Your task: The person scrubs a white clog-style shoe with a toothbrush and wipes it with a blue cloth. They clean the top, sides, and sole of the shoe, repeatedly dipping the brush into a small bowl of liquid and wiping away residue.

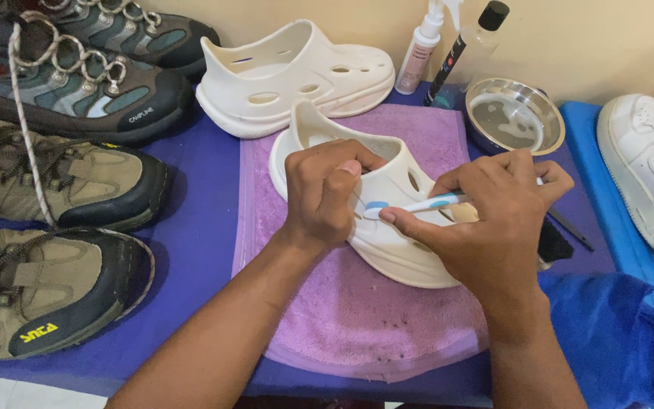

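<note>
A cream foam clog [387, 242] lies on a purple towel [357, 318] in the middle. My left hand [327, 193] grips the clog's upper from above, thumb over the edge. My right hand [493, 220] holds a white and blue toothbrush [410, 206], with its head pressed against the clog's side next to my left hand. A second cream clog [289, 72] rests behind, partly off the towel.
Several hiking boots [62, 174] line the left side on the blue cloth. A steel bowl of water [515, 115], a spray bottle [421, 49] and a clear bottle [467, 49] stand at the back. A white sneaker [645, 167] lies right; a blue cloth [615, 341] bunches near my right arm.
</note>
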